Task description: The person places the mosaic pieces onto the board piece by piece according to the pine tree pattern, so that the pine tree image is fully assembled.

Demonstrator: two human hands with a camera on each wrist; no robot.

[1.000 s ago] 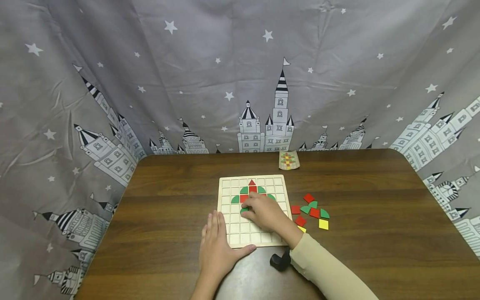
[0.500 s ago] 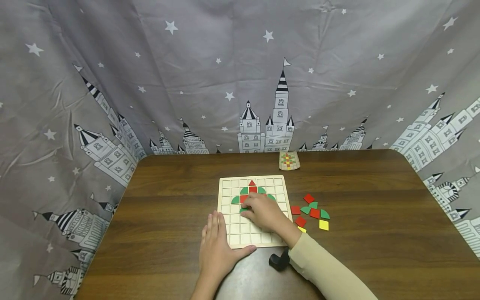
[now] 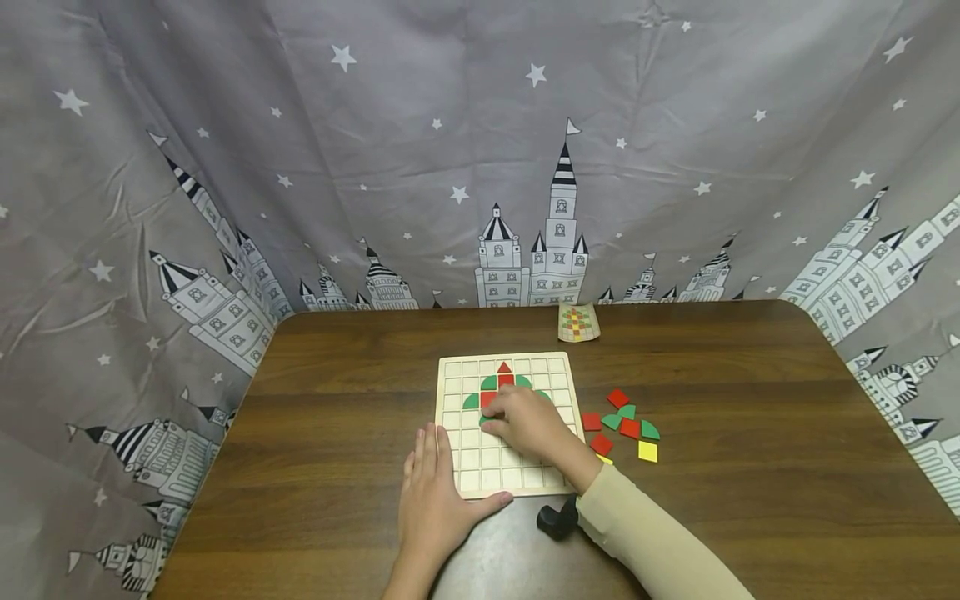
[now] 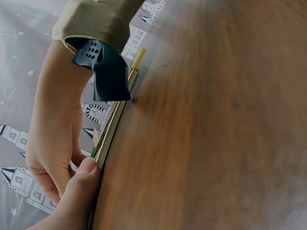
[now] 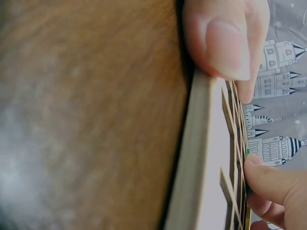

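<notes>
A pale wooden grid board lies on the table, bearing a red triangle, red squares and green quarter-circle tiles. With thumb and fingers, my right hand pinches another green quarter-circle tile low over the board's middle; the hand covers most of it and some cells. My left hand rests at the near left corner, straight fingers along the left edge and thumb against the front edge. In the left wrist view, the right hand bends down to the board.
Loose red squares, green quarter circles and yellow squares lie right of the board. A small pattern card stands at the table's back edge before a grey castle-print curtain. A black camera mount hangs under the right wrist.
Both hands hold nearly the same place. The right fingers have shifted very slightly, and less of the green tile shows beneath them.
</notes>
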